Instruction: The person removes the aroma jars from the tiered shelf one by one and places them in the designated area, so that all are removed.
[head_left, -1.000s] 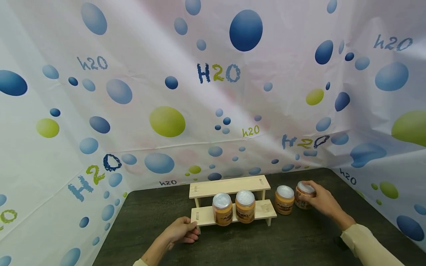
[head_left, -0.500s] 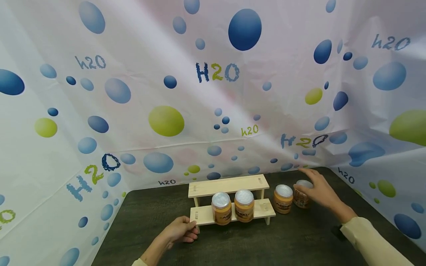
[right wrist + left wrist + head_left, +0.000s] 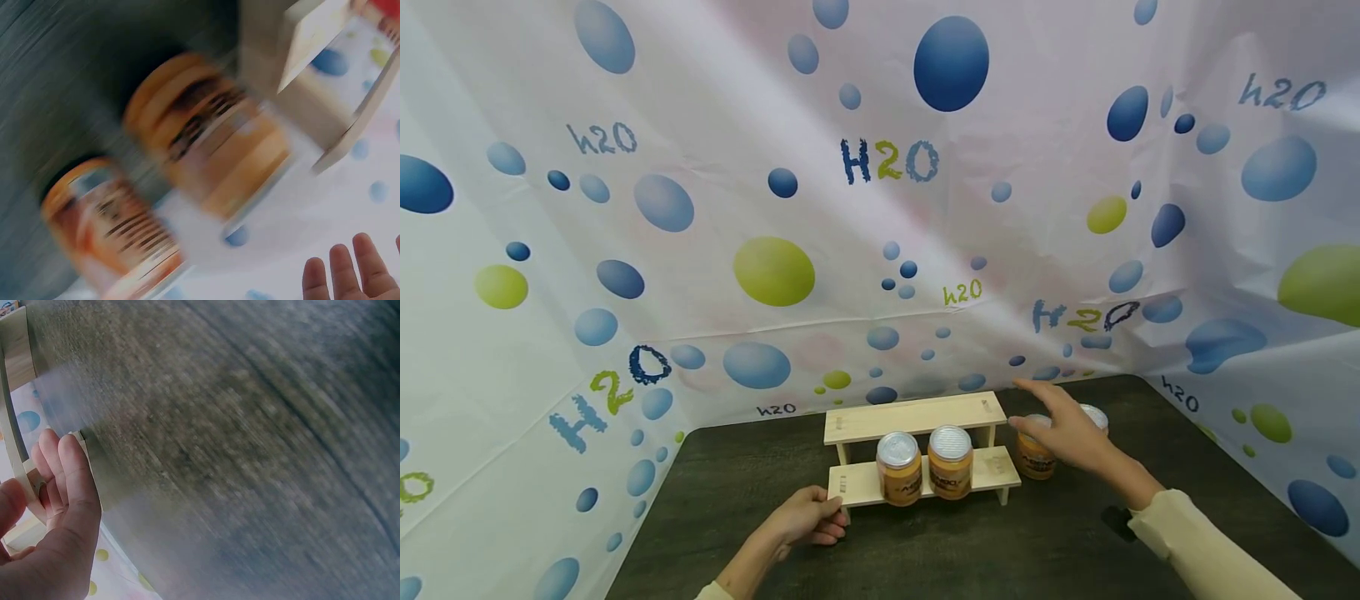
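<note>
Meanwhile, right hand (image 3: 1063,429), grip released w/ fingers spread, hovers over jar (image 3: 1036,457) on worktop (image 3: 970,550) beside wooden rack (image 3: 917,454); left hand (image 3: 808,518) grasps rack's end. Jar looks rigid, smooth-sided, prob. weighty: best taken round its body below lid.

— Right hand (image 3: 1067,431): off the far jar (image 3: 1094,416) now, released after the grip of a second ago.

— Shifted left since, over the near jar (image 3: 1034,457) beside the rack (image 3: 917,417); fingers spread, forefinger out toward the upper shelf.

— Far jar's lid showing again behind the knuckles; near jar's lid now covered.

— Sleeve (image 3: 1195,542) drawn leftward too.
</note>
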A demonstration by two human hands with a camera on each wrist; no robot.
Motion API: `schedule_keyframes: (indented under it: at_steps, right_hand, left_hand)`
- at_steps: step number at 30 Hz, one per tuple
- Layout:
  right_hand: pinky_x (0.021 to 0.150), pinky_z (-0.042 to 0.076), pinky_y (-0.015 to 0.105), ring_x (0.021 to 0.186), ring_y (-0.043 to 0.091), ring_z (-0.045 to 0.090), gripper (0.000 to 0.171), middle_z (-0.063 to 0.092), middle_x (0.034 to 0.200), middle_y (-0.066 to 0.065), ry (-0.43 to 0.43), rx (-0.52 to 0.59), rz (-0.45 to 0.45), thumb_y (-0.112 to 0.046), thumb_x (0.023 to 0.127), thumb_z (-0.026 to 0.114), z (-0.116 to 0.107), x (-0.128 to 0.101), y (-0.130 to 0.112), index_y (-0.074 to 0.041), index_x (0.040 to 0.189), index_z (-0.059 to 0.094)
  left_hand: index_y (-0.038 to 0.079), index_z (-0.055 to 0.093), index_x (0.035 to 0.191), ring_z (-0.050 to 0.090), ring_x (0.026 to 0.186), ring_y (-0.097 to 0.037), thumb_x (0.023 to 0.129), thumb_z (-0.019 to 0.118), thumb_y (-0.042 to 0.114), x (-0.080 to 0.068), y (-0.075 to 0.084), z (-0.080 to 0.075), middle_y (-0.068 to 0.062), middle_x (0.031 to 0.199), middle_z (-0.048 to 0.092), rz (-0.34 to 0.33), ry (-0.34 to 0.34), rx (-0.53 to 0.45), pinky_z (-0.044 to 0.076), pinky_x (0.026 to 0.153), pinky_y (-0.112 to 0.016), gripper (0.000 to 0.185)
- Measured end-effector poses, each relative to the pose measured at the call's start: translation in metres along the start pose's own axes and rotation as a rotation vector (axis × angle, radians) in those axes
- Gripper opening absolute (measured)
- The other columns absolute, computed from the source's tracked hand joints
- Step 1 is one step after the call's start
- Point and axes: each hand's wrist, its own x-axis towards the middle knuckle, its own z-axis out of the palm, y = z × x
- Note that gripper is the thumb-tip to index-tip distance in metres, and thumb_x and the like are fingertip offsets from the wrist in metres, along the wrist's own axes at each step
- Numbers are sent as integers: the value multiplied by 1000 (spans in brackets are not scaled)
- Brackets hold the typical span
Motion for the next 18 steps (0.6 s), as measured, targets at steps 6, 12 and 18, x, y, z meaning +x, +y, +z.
schedule_keyframes:
  at_steps: [6,12,18]
  right_hand:
    - [95,39,57,129,31,38,62,38,143,4,-47,103,-87,-37,86,63,18,0,-28,-31,140,32]
    - [94,41,57,126,29,43,66,38,142,1,-127,178,-85,-40,84,64,31,1,-41,-26,140,33]
    - [95,40,57,125,29,43,69,39,142,0,-165,220,-106,-40,80,68,40,1,-48,-26,139,35]
  left_hand:
    - [-3,46,105,64,72,-11,95,49,25,0,-1,-1,-9,89,62,2,-2,0,57,67,-28,29]
    - [-2,46,104,63,72,-11,95,49,24,0,-1,0,-9,89,62,4,-4,-3,57,67,-28,28]
    - [-2,47,103,64,72,-11,95,49,24,0,-1,-1,-9,89,62,-2,-1,-3,57,68,-28,27]
